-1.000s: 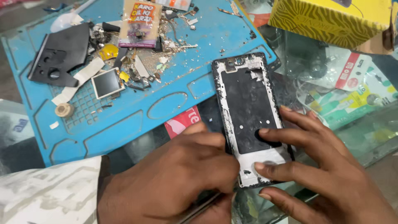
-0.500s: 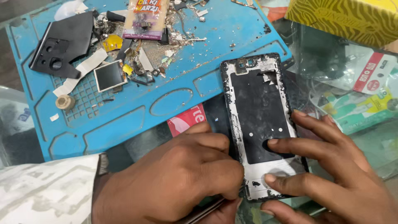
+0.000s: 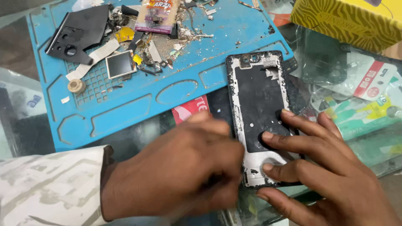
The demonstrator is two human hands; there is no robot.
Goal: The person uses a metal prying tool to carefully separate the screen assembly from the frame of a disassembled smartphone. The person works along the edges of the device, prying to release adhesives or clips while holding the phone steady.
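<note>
An opened phone frame (image 3: 257,88), black inside with a scratched silver rim, lies upright in view, half on a blue repair mat (image 3: 125,109) and half on the glass counter. My left hand (image 3: 180,167), blurred by motion, is closed against the frame's lower left edge. The thin metal tool seen in it earlier is hidden under the fingers. My right hand (image 3: 331,175) holds the frame's lower end, with fingertips spread on its black inner face and the thumb at the bottom edge.
The mat's far part carries a black back cover (image 3: 77,33), a small square module (image 3: 119,64), a small tape roll (image 3: 76,86), a parts packet (image 3: 157,14) and scattered debris. A yellow patterned box (image 3: 347,21) and plastic packets (image 3: 364,104) lie at the right. A red card (image 3: 190,109) lies under the glass.
My left hand has shifted along the frame's lower left edge and now blurs with motion, covering the tool. My right hand keeps its hold. The view has shifted slightly.
</note>
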